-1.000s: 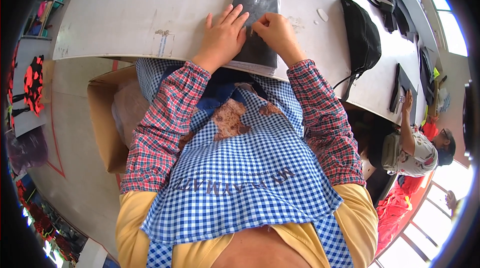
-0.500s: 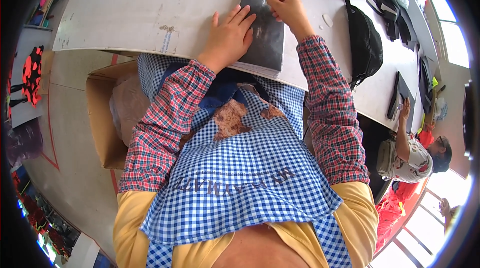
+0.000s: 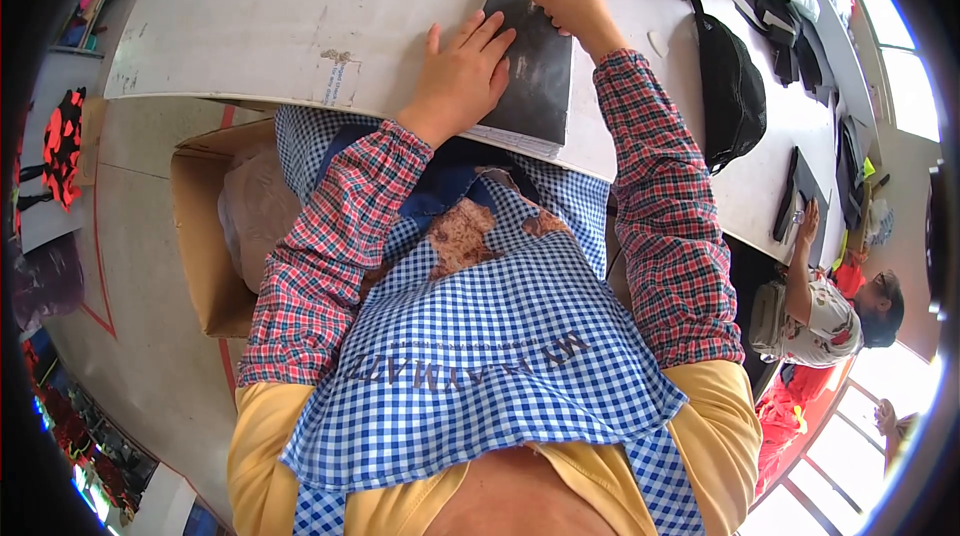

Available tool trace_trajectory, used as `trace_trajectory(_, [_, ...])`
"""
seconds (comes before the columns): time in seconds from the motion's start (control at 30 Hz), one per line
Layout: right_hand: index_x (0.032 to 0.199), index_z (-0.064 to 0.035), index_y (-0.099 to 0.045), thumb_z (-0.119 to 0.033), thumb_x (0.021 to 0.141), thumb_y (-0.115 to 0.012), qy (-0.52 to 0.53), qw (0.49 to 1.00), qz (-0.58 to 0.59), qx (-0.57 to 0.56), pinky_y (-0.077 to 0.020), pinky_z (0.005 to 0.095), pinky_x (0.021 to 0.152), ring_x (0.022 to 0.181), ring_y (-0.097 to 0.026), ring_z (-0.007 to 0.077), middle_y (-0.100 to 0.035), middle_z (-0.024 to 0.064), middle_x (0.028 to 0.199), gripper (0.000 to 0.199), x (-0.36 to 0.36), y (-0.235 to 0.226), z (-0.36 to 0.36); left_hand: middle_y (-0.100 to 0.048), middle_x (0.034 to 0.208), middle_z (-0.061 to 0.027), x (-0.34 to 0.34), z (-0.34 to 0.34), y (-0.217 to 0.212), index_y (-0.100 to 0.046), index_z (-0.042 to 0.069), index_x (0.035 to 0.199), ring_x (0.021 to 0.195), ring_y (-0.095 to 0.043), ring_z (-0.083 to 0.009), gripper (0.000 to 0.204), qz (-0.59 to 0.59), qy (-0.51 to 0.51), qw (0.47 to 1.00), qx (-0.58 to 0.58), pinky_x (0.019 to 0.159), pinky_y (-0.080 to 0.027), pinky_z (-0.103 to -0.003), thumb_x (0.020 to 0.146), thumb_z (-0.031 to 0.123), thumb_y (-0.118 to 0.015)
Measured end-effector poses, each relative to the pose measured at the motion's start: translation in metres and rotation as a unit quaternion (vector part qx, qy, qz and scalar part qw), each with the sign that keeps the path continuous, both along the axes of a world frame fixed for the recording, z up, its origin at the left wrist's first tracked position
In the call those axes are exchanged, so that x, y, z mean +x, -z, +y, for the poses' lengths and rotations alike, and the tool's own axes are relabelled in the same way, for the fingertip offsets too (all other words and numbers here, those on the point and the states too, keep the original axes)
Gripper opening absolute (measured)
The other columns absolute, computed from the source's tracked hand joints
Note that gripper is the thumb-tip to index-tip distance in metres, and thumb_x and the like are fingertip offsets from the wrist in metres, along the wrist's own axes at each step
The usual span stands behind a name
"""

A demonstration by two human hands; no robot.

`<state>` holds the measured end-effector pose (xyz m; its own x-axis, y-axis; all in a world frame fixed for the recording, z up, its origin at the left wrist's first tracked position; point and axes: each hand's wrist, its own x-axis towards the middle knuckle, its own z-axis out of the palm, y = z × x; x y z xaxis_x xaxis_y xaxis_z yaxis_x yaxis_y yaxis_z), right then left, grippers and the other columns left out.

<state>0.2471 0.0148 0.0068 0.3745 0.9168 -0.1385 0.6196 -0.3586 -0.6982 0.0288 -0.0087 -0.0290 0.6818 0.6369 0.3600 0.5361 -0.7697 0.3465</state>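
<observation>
Right grip (image 3: 578, 11) pinches closed over dark panel (image 3: 538, 86); can't tell what, if anything, it holds. Left grip (image 3: 458, 81) spreads flat on panel, grasping nothing. Panel lies on surface (image 3: 250, 26), beneath both grips. Cardboard box (image 3: 203, 246), below-left of left grip, holds pale plastic (image 3: 258, 206). Black waist bag (image 3: 733, 86) lies right of right grip, contents hidden.

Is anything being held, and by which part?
The left hand grips nothing, lying spread over the left edge of the dark panel. The right hand is curled over its upper part; whether it pinches something small cannot be told.
</observation>
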Motion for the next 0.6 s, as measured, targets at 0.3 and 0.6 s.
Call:
trace_trajectory(0.3, [0.082,-0.0009,-0.072,-0.037,0.076,-0.066,-0.035,0.998,-0.057,-0.022,-0.0535,0.0361,0.068,0.069,-0.068,0.0259,-0.068,0.0142,0.069,0.037,-0.001,-0.007,-0.002,-0.045,0.148,-0.0050,0.000,0.000,-0.001,-0.055,0.013,0.134,0.140,-0.037,-0.0236,0.039,0.002,0.003,1.000,-0.004,0.109,-0.024,-0.062,0.096,0.025,-0.051])
trace_trajectory(0.6, [0.089,-0.0004,-0.069,-0.027,0.083,-0.063,0.134,0.974,-0.082,0.163,-0.0523,0.0396,0.076,0.084,-0.068,0.0318,-0.070,0.0194,0.089,0.028,-0.029,0.005,-0.072,-0.046,0.147,-0.0051,0.001,-0.001,0.001,-0.055,0.014,0.133,0.139,-0.039,-0.0240,0.039,-0.003,-0.001,1.000,0.017,0.109,-0.025,-0.062,0.096,0.024,-0.051])
